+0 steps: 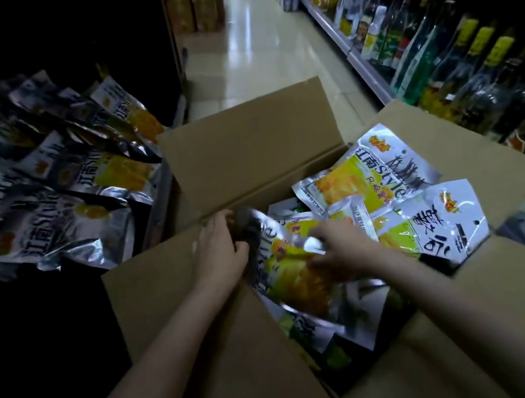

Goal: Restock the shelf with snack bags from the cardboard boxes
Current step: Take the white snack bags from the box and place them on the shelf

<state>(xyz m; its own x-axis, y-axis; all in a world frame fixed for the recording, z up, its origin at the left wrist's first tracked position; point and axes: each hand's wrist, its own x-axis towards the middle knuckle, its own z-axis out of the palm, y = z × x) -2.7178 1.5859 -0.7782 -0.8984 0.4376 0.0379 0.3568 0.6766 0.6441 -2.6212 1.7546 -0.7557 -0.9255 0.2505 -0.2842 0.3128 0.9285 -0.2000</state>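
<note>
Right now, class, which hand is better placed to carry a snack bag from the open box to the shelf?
Left. The left hand already grips the bag at its left edge, nearest the shelf bags; the right hand is farther away.

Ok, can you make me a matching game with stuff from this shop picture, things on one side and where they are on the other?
Things:
1. left hand
2. right hand
3. bottles
4. shelf bags

Places:
A. lined up on the right-hand shelves
B. gripping the dark edge of a snack bag at the box's left side
C. lying in rows on the dark left shelf
D. on top of the bag inside the cardboard box

Pairs: 1-B, 2-D, 3-A, 4-C
</note>
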